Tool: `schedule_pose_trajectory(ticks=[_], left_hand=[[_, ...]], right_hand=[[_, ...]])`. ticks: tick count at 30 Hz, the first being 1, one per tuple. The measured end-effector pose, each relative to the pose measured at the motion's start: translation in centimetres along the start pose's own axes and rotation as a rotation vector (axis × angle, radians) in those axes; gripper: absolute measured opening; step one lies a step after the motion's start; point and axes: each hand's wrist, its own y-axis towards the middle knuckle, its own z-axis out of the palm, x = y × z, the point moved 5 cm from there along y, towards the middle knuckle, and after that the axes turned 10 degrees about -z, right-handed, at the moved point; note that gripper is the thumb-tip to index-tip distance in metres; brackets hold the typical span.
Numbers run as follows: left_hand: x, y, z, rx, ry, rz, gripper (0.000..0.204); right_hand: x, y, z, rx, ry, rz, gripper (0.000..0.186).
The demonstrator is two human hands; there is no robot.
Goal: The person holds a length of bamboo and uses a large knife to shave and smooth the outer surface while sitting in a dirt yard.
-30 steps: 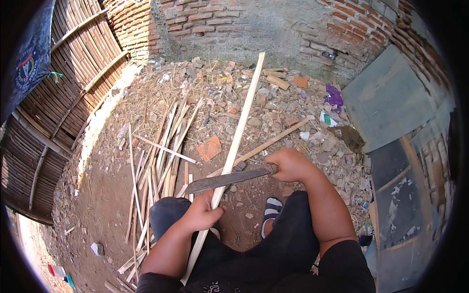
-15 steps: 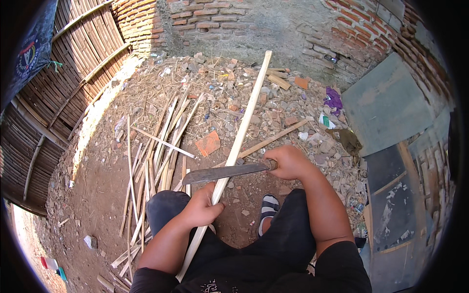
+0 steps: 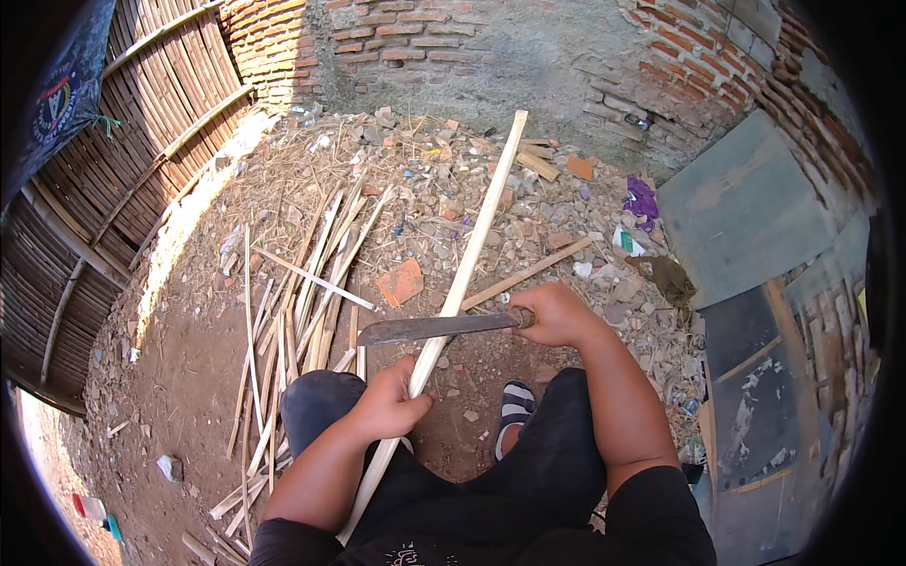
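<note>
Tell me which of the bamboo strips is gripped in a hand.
The long pale strip running from the lap toward the brick wall: the left hand grips it while the blade crosses it. The other strips lie loose on the ground to its left.

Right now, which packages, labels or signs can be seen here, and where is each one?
Dark cloth banner: upper left over the bamboo wall, round red-and-white emblem.
Small wrapper: on rubble right of the long stick, green and white.
Red-and-green package: ground at lower left edge.
No screens.
</note>
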Motion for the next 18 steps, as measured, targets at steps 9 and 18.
schedule_pose_trajectory(ticks=[9, 18], left_hand=[[0.5, 0.4, 0.6, 0.015, 0.019, 0.037, 0.03], [-0.2, 0.1, 0.4, -0.02, 0.04, 0.011, 0.036]], right_hand=[[-5.4, -1.1, -0.8, -0.257, 0.109, 0.291, 0.043], [-5.5, -0.5, -0.2, -0.204, 0.075, 0.259, 0.047]])
